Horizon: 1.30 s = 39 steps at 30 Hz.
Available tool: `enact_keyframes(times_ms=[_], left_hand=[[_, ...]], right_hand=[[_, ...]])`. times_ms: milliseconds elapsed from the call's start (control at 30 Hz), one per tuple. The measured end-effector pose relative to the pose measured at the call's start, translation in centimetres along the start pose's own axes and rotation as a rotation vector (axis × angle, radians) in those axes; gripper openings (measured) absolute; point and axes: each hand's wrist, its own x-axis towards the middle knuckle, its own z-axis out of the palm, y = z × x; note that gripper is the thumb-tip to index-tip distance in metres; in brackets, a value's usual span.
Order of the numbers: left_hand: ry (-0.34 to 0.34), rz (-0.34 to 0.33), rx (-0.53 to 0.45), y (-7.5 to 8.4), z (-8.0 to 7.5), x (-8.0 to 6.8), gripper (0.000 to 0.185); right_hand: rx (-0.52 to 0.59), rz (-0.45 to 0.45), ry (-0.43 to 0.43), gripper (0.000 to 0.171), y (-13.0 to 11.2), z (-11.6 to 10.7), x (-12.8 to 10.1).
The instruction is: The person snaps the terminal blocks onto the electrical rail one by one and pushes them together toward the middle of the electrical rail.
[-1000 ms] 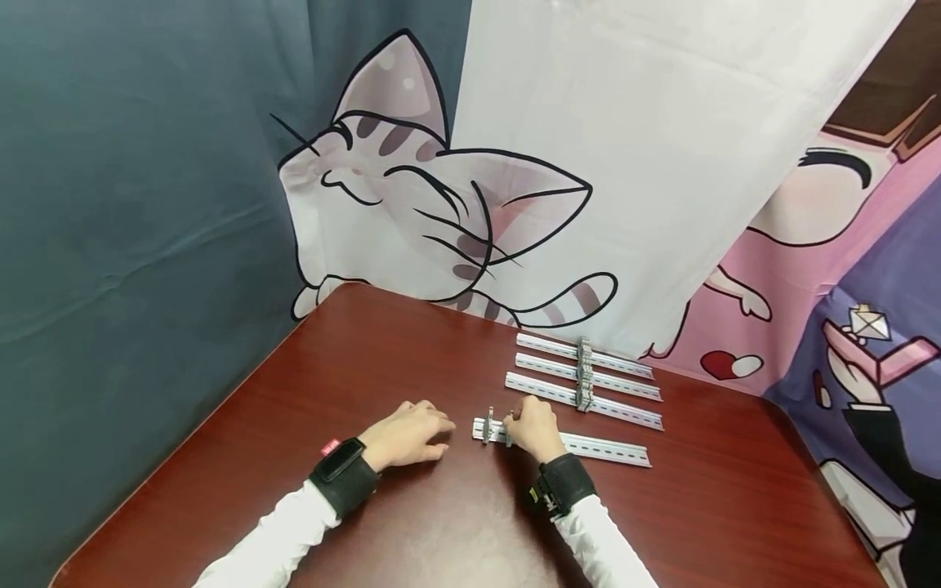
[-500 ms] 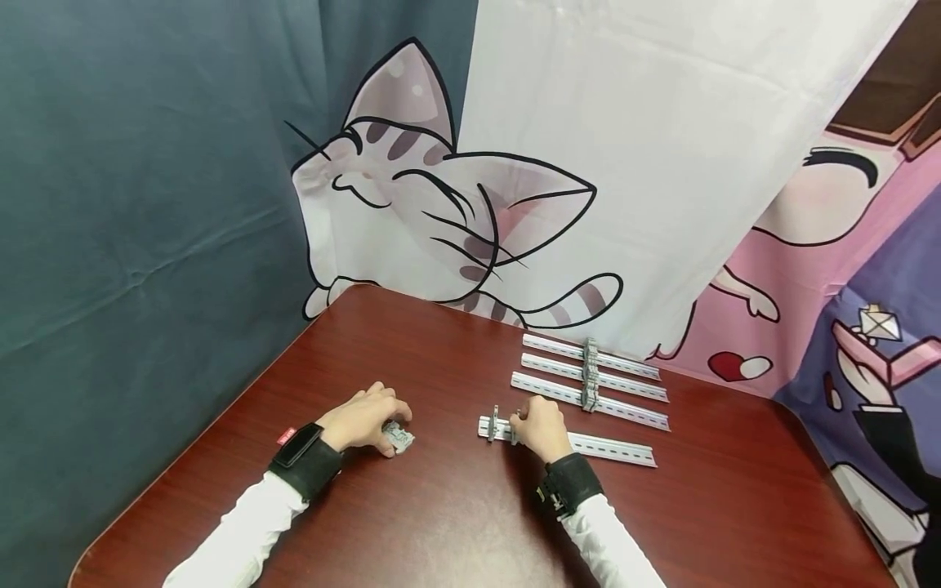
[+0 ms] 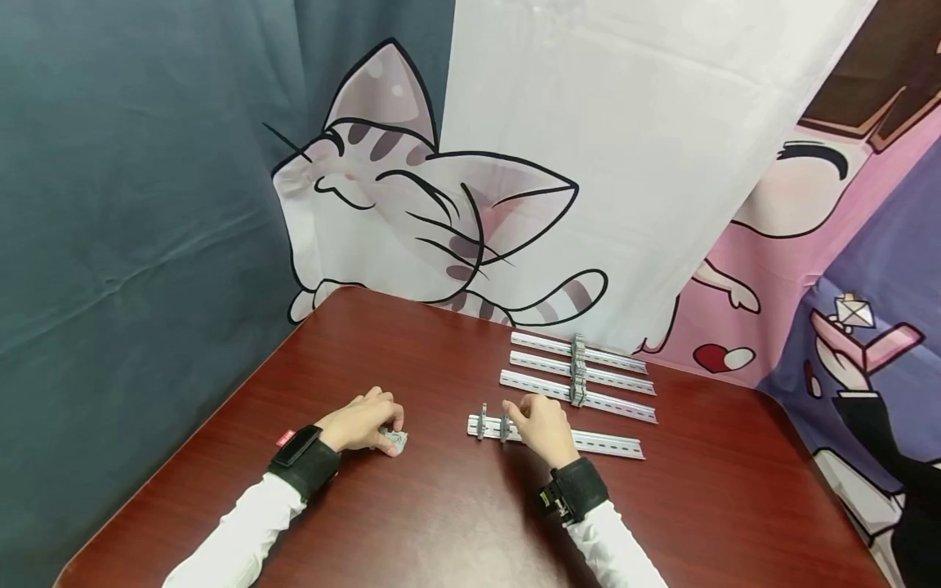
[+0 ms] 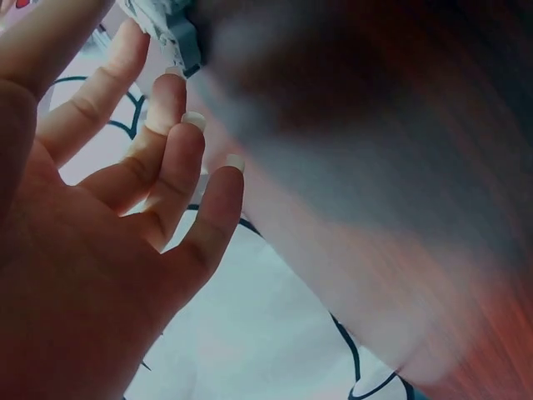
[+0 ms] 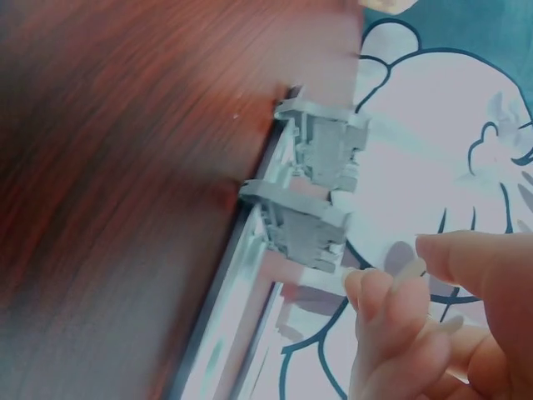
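My left hand [image 3: 363, 420] pinches a grey DIN rail terminal block [image 3: 398, 442] between thumb and fingers at the tabletop. In the left wrist view, part of that block [image 4: 171, 32] shows at the fingertips, cut off by the top edge. A slotted metal DIN rail [image 3: 606, 443] lies before my right hand [image 3: 544, 425]. Two thin grey terminal blocks stand upright on it near its left end: an outer block [image 3: 481, 423] and an inner block [image 3: 504, 428]. Right beside the inner one, my right hand's fingers are loosely bent, apart from it and holding nothing.
Behind the rail lie three more parallel DIN rails [image 3: 617, 403], with a row of grey terminal blocks [image 3: 577, 371] across their middles. The reddish-brown table [image 3: 426, 506] ends at a printed cloth backdrop [image 3: 515, 212].
My left hand has moved left, away from the front rail, and now pinches a terminal block. My right hand's fingers have come off the inner block, which stays upright on the rail.
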Motion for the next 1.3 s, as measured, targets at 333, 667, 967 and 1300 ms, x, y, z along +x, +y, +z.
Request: enact_keyframes(times_ms=[333,667,967,1300], left_hand=[[0.069,0.137,0.047,1.0,0.7,0.0,0.03],[0.003,0.165,-0.272,2.6,0.9,0.9,0.043],[-0.025,0.231,-0.4,6.2,0.1,2.9,0.047],[0.023,0.304,-0.388,8.6,1.2,5.5,0.047]], right_hand=[[0.067,-0.086,-0.013,0.029,-1.9,0.0,-0.9],[0.107,-0.346,-0.195,0.02,-4.0,2.2,-1.5],[0.139,-0.449,-0.337,0.012,-4.0,2.0,-1.8],[0.085,-0.441,-0.329,0.005,-1.3,0.3,-1.8]])
